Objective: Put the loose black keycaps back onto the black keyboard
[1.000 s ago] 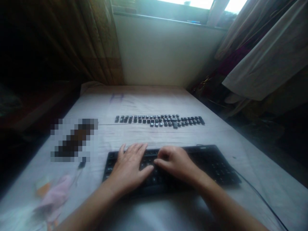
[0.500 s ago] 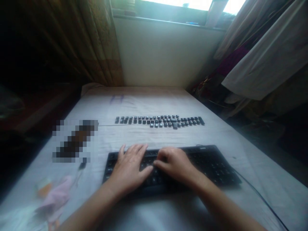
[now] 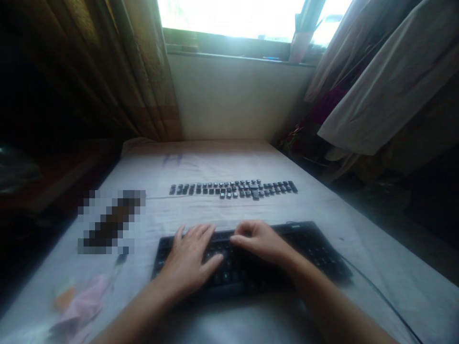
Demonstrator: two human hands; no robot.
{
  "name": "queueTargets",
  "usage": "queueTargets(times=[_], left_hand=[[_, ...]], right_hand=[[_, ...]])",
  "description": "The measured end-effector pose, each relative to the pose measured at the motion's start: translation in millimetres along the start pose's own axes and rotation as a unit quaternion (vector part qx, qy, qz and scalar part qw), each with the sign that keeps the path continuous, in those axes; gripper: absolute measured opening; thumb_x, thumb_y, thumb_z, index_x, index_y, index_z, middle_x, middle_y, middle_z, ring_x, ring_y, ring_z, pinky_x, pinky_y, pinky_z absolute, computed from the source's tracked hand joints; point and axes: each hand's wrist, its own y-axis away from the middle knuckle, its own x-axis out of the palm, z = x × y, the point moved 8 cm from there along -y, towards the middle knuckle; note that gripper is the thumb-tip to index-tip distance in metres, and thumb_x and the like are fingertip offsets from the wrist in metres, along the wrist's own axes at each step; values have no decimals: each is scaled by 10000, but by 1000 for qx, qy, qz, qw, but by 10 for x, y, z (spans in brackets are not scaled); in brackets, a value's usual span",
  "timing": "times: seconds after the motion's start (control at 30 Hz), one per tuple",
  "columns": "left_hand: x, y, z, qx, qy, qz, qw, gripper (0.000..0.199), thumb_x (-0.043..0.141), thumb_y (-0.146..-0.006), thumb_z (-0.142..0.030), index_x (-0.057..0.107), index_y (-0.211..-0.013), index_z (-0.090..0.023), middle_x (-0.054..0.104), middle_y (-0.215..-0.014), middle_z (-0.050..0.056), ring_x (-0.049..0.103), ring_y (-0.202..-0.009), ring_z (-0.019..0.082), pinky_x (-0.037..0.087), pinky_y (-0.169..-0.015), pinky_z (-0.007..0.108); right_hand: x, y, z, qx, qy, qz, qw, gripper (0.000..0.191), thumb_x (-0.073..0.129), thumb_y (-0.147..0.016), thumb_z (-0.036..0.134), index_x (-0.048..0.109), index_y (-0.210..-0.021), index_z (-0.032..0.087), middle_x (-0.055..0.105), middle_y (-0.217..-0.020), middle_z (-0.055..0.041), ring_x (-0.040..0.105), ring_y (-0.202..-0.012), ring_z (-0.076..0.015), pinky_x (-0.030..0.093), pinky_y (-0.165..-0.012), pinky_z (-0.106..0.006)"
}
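Note:
A black keyboard [image 3: 311, 248] lies before me on the pale cloth, some of its surface hidden under my hands. My left hand [image 3: 191, 255] rests on its left part, open, fingers spread toward the far edge and thumb pointing right. Just to the right, my right hand [image 3: 260, 241] is over the keyboard's middle with thumb and fingers pinched together. Whatever is in that pinch, if anything, is too small and blurred to make out. Beyond the keyboard, loose dark keycaps [image 3: 211, 191] lie in long rows on the cloth.
A cable [image 3: 376, 291] runs from the keyboard's right side toward the near right. To the left are a blurred-out rectangular object [image 3: 111, 222], a small dark item [image 3: 123, 254] and a pink cloth [image 3: 86, 303]. Curtains [image 3: 143, 71] and a window [image 3: 233, 19] stand behind.
The view has tilted up slightly, so more of the window shows. My right hand has shifted slightly toward the keyboard's far edge, still pinched. My left hand stays spread on the keyboard.

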Motion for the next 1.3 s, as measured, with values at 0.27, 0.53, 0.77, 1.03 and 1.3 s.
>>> queueTargets(times=[0.27,0.53,0.77,1.03,1.3], left_hand=[[-28,13,38,0,-5,-23,1000,456,466,-955,-393,506,-1382,-237,546,-1412,90,474,-1319,284,243,-1136,579],[-2,1,68,11,-20,-62,998,393,458,-974,-399,549,-1324,-242,593,-1359,88,522,-1269,289,290,-1114,575],[40,25,130,18,-17,-59,998,425,424,-986,-450,527,-1341,-241,588,-1362,85,516,-1269,294,274,-1114,599],[-58,88,188,17,-12,-38,999,429,449,-971,-427,528,-1343,-229,584,-1367,88,513,-1270,302,256,-1117,616],[-215,9,221,33,-10,-54,998,363,502,-950,-403,609,-1253,-235,666,-1249,76,604,-1140,277,434,-1018,492]], right_hand=[[-11,13,45,-20,-2,-26,999,119,648,-744,244,661,-676,147,585,-610,24,508,-618,-118,401,-578,-213],[-4,-5,67,-18,44,-27,998,135,653,-745,255,705,-692,142,620,-606,13,542,-619,-126,383,-555,-209],[-248,20,308,-83,122,33,988,207,614,-800,292,763,-816,149,725,-751,-41,636,-728,-178,439,-656,-253],[-1136,-137,361,-81,29,-50,995,303,603,-814,427,726,-803,150,684,-738,-41,571,-685,-157,441,-671,-279],[-1597,-40,64,-50,-22,-108,993,457,652,-710,599,745,-802,161,643,-697,-31,490,-601,-135,391,-575,-271]])
